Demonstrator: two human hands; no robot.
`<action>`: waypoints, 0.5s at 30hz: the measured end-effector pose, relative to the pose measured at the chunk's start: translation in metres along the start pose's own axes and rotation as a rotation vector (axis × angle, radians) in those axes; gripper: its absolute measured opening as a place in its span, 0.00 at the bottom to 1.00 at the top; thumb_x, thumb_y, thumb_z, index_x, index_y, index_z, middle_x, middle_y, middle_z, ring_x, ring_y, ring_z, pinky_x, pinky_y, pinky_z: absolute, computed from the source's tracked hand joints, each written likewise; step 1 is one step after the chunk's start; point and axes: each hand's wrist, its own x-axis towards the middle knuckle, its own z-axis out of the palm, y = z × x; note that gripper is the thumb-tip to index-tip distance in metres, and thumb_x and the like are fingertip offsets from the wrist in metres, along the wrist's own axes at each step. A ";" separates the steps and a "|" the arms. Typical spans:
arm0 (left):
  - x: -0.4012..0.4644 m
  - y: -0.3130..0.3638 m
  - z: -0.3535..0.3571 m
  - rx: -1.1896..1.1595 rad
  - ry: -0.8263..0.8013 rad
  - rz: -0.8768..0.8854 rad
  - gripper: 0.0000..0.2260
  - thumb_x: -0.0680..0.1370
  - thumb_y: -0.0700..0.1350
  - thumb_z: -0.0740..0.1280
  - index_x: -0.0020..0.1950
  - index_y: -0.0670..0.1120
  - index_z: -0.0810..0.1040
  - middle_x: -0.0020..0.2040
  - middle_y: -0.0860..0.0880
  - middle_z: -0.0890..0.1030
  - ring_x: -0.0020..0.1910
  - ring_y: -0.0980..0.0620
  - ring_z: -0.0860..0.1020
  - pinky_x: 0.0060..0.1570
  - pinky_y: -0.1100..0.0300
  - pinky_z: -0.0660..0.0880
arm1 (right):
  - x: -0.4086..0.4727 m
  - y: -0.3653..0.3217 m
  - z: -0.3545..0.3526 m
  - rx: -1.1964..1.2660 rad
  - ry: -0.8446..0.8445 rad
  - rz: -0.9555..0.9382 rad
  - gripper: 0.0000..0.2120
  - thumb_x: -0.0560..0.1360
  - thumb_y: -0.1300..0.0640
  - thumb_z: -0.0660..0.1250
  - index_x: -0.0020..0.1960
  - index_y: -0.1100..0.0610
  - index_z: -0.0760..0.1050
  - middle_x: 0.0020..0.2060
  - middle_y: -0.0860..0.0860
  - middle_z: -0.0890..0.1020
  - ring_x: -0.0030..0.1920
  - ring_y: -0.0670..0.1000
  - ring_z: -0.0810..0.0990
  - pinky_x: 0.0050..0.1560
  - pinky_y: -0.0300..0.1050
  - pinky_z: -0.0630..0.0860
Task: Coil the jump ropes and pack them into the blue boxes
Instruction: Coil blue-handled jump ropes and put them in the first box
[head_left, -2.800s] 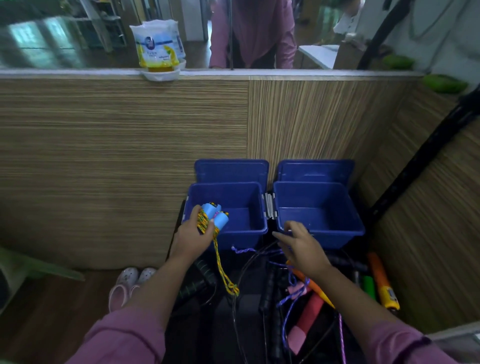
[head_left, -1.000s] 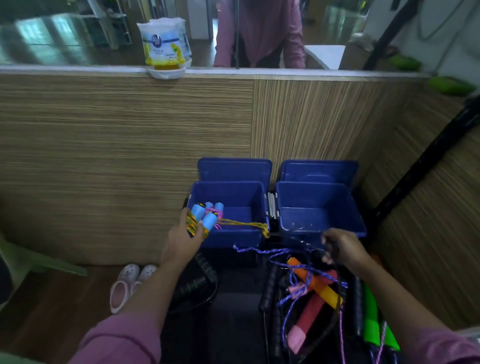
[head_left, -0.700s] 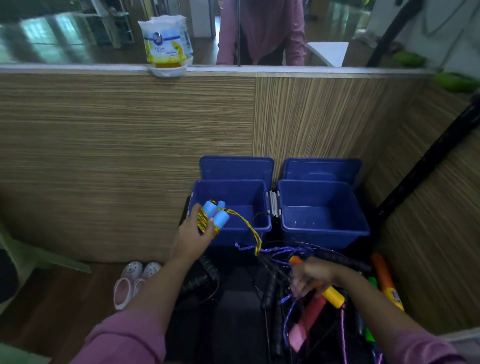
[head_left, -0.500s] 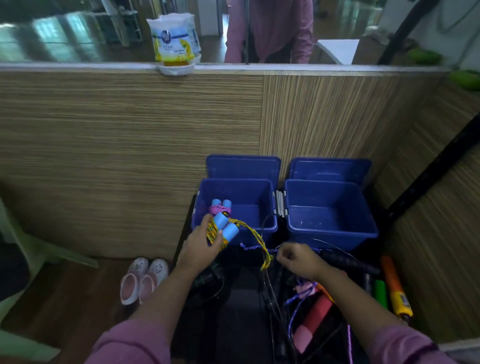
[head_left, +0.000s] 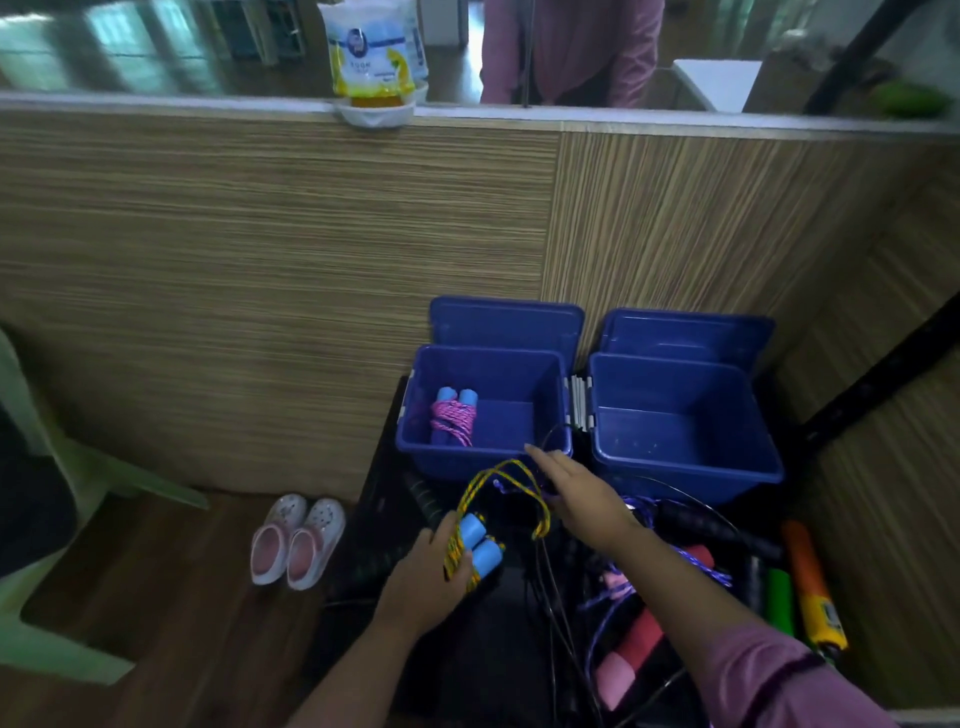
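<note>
Left blue box (head_left: 415, 447) holds 1 pink coiled rope (head_left: 453, 422).

The two blue boxes (head_left: 685, 467) look like smooth moulded plastic with a dull sheen, lids (head_left: 506, 322) the same. Behind them the partition (head_left: 260, 260) is a matt laminate with fine streaked wood grain, and the floor (head_left: 171, 597) is darker wood, faintly glossy. The rope (head_left: 506, 475) in the left hand (head_left: 423, 582) is braided yellow cord, rough-looking, its blue handles (head_left: 480, 545) smooth and matt. The clogs (head_left: 298, 540) seem soft moulded plastic; the sleeve (head_left: 779, 680) is plain cloth.
</note>
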 end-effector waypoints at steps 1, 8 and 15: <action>-0.003 -0.005 0.005 0.060 -0.050 -0.004 0.33 0.74 0.65 0.53 0.77 0.54 0.57 0.65 0.46 0.71 0.61 0.43 0.75 0.58 0.52 0.72 | -0.001 0.001 0.001 -0.083 0.040 -0.059 0.36 0.69 0.66 0.66 0.74 0.50 0.61 0.64 0.52 0.68 0.61 0.57 0.72 0.50 0.51 0.78; -0.009 -0.021 0.030 0.451 0.024 0.079 0.27 0.74 0.59 0.53 0.72 0.51 0.65 0.55 0.48 0.78 0.48 0.42 0.78 0.43 0.44 0.75 | -0.003 0.000 -0.006 -0.425 0.071 -0.149 0.13 0.59 0.55 0.79 0.42 0.48 0.81 0.53 0.52 0.80 0.47 0.54 0.81 0.35 0.46 0.76; 0.009 0.046 0.016 0.238 0.331 0.310 0.22 0.68 0.60 0.65 0.57 0.50 0.78 0.53 0.54 0.80 0.52 0.52 0.78 0.53 0.48 0.71 | -0.004 -0.008 -0.029 -0.363 0.014 -0.044 0.13 0.72 0.47 0.66 0.53 0.50 0.82 0.48 0.51 0.77 0.54 0.55 0.76 0.51 0.47 0.66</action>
